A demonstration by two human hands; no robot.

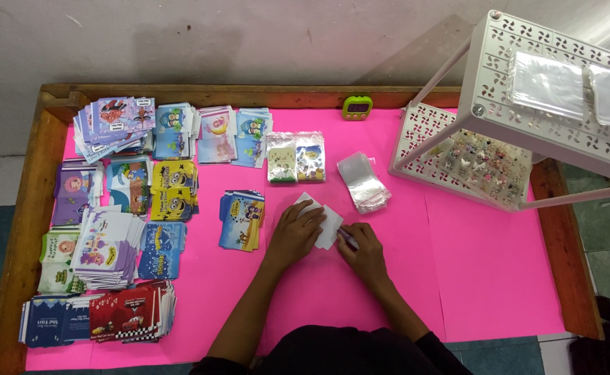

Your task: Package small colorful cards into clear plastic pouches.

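Note:
My left hand (295, 232) lies flat on a white card (329, 223) in the middle of the pink table top (485, 278), pressing it down. Just to its right, my right hand (365, 251) grips a small pen (347, 238) with its tip at the card's lower right edge. A stack of blue and yellow printed cards (242, 219) sits close to the left of my left hand. Beyond the white card lie two shiny packets (295, 157) and a pile of clear plastic sleeves (363, 181).
Many stacks of colourful printed cards (121, 208) cover the table's left half. A white perforated two-tier rack (513, 111) stands at the right, with clear sleeves on top and small trinkets below. A green timer (357, 106) sits at the far edge. A wooden rim (30, 208) frames the table.

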